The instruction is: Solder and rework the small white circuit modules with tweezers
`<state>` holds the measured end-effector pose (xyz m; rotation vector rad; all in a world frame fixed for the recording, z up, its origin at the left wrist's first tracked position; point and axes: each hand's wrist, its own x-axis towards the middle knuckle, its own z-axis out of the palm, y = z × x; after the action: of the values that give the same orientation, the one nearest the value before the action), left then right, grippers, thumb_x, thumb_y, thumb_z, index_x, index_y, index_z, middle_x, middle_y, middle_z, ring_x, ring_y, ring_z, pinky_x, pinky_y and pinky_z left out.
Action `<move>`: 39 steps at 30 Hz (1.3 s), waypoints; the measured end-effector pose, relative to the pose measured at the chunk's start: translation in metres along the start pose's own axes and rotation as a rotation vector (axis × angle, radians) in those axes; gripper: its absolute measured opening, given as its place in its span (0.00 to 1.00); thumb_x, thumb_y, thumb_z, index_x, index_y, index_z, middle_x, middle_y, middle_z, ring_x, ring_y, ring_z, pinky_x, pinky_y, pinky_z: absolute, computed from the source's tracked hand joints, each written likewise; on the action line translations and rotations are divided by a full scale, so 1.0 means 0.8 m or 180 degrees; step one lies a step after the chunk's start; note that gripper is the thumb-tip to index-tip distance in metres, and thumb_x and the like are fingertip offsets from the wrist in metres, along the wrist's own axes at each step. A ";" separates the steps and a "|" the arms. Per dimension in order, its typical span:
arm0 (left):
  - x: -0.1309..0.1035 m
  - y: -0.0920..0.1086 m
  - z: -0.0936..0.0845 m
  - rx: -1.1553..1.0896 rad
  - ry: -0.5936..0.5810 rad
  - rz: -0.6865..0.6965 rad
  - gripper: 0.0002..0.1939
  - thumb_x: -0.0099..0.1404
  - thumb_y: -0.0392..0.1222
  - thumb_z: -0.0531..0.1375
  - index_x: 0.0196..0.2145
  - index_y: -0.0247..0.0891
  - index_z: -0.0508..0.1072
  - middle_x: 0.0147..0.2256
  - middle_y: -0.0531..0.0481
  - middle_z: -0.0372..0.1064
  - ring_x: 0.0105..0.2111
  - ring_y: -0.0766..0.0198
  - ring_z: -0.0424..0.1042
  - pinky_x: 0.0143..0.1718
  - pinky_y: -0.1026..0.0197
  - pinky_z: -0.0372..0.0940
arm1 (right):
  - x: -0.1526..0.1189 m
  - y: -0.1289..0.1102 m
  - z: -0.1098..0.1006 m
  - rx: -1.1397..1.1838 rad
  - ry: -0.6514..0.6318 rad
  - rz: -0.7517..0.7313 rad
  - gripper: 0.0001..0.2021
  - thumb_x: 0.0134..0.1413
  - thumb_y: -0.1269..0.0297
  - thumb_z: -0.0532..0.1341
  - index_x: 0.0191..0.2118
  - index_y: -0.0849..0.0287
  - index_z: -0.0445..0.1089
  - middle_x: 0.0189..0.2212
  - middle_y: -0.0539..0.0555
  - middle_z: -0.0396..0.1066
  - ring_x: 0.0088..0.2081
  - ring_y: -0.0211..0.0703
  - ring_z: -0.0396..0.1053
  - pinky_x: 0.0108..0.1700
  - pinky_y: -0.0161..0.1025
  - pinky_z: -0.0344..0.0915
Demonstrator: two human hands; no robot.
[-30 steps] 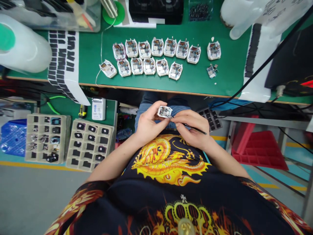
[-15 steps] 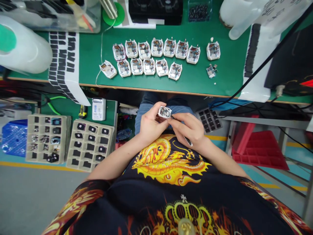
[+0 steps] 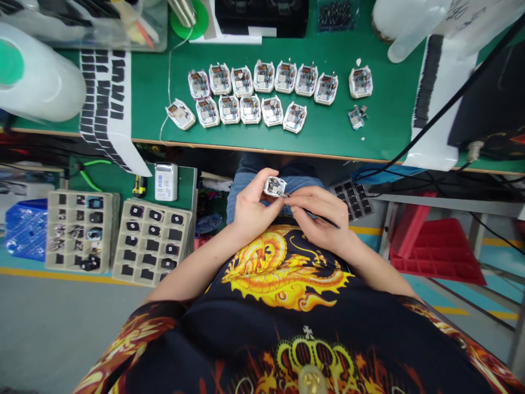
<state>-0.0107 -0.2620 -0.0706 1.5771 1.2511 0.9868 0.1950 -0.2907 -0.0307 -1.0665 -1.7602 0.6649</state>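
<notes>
Over my lap, my left hand [image 3: 255, 207] grips a small white watch-shaped case [image 3: 274, 186] between thumb and fingers, its open side with tiny electronics facing up. My right hand [image 3: 320, 213] is closed around a thin dark tool [image 3: 322, 218], probably tweezers, whose tip meets the lower right edge of the case. Two rows of similar white cases [image 3: 250, 109] lie on the green bench [image 3: 320, 143] beyond my hands. One more case [image 3: 361, 82] sits apart on the right, with a loose small circuit part [image 3: 357, 117] below it.
Beige compartment trays [image 3: 153, 241] with black parts stand at the lower left, by a white box [image 3: 165, 182]. A white bottle [image 3: 41, 76] is at the far left. A black cable [image 3: 447, 104] crosses the right side above a red tray [image 3: 441, 251].
My right hand has turned and shifted slightly right, and the tool now lies flatter, pointing more sideways. The case in my left hand has tilted a little. The camera view has moved slightly.
</notes>
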 end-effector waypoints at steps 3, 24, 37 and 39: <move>0.001 0.002 -0.001 0.0121 0.0044 0.0009 0.28 0.65 0.36 0.71 0.61 0.45 0.76 0.42 0.55 0.79 0.34 0.68 0.78 0.39 0.65 0.76 | -0.003 0.002 0.001 -0.0132 -0.0035 -0.0146 0.14 0.71 0.74 0.66 0.56 0.54 0.82 0.47 0.56 0.85 0.46 0.44 0.85 0.50 0.43 0.84; 0.002 0.001 0.003 -0.0265 -0.0010 -0.0317 0.29 0.60 0.36 0.70 0.59 0.46 0.76 0.38 0.57 0.76 0.30 0.68 0.75 0.34 0.65 0.72 | -0.006 0.005 0.006 -0.0840 -0.0150 -0.0808 0.18 0.70 0.73 0.67 0.61 0.54 0.78 0.49 0.60 0.85 0.46 0.48 0.84 0.47 0.47 0.84; 0.010 0.026 0.000 0.0192 -0.0109 -0.0294 0.22 0.61 0.39 0.70 0.53 0.43 0.78 0.33 0.59 0.74 0.28 0.68 0.71 0.32 0.65 0.67 | -0.009 0.011 0.009 -0.0966 -0.0114 -0.0838 0.22 0.72 0.71 0.67 0.68 0.56 0.74 0.52 0.62 0.86 0.48 0.51 0.84 0.47 0.50 0.84; 0.010 0.026 0.000 0.0292 -0.0069 -0.0237 0.21 0.61 0.39 0.69 0.53 0.43 0.78 0.33 0.59 0.74 0.28 0.69 0.71 0.32 0.65 0.67 | -0.009 0.013 0.009 -0.0994 -0.0088 -0.0881 0.22 0.72 0.71 0.67 0.68 0.56 0.74 0.52 0.62 0.86 0.48 0.51 0.84 0.46 0.50 0.84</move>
<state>-0.0030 -0.2567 -0.0500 1.5949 1.3470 0.8740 0.1932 -0.2923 -0.0453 -0.9932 -2.0328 0.2392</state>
